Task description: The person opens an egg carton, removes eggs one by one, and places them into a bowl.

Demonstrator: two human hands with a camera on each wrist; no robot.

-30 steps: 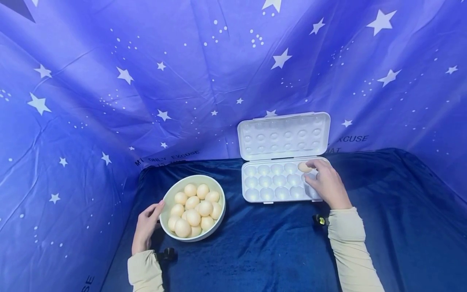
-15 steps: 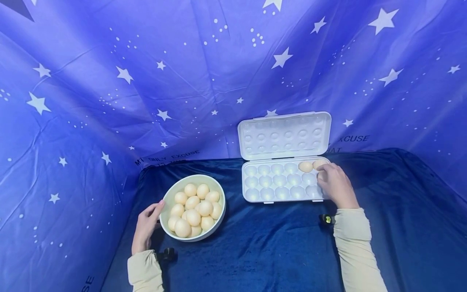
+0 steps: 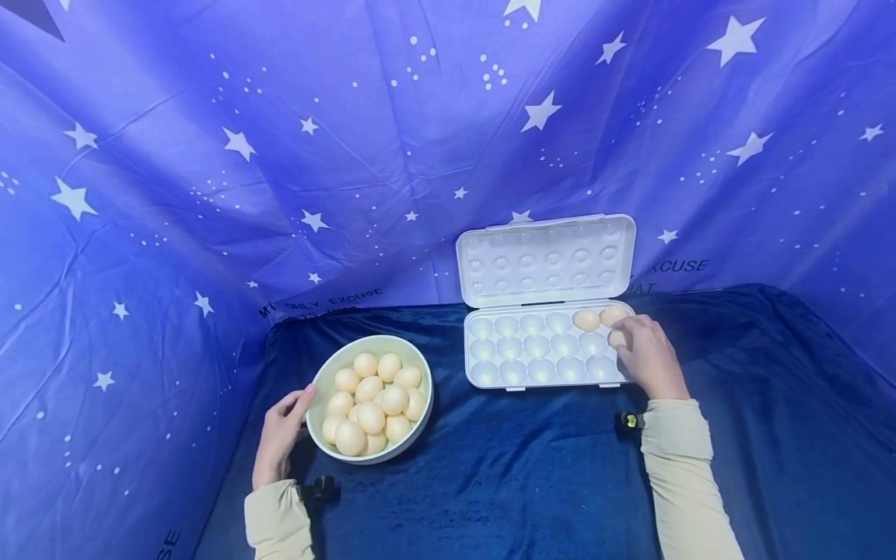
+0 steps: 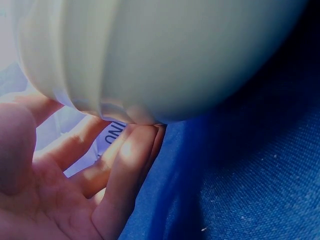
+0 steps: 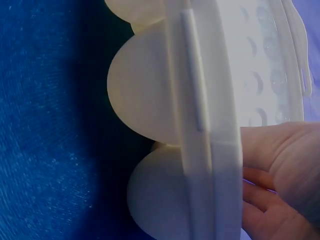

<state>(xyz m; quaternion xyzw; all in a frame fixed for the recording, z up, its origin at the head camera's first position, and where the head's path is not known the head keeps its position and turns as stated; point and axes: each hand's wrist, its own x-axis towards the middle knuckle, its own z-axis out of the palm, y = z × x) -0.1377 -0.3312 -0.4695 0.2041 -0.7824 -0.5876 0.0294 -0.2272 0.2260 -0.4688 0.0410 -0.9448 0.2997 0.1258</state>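
Observation:
A pale green bowl (image 3: 421, 426) heaped with cream-coloured eggs (image 3: 370, 417) stands at the left. My left hand (image 3: 278, 435) touches its left side; in the left wrist view the fairly straight fingers (image 4: 131, 150) lie against the outer wall. To the right is a white egg carton (image 3: 523, 386) with its lid up. Two eggs (image 3: 586, 320) sit in its back row at the right end. My right hand (image 3: 651, 358) pinches another egg (image 3: 617, 339) at the right end of the middle row. In the right wrist view the carton wall hides these fingertips.
The carton's raised lid (image 3: 546, 260) leans back near the starry blue curtain (image 3: 392, 155). Dark blue cloth (image 3: 490, 467) covers the table, running between bowl and carton and along the front. Most carton cups show no egg.
My right hand has shifted right from the first back-row egg to a second in the corner, then slightly forward to a third egg. The left hand and bowl stay put.

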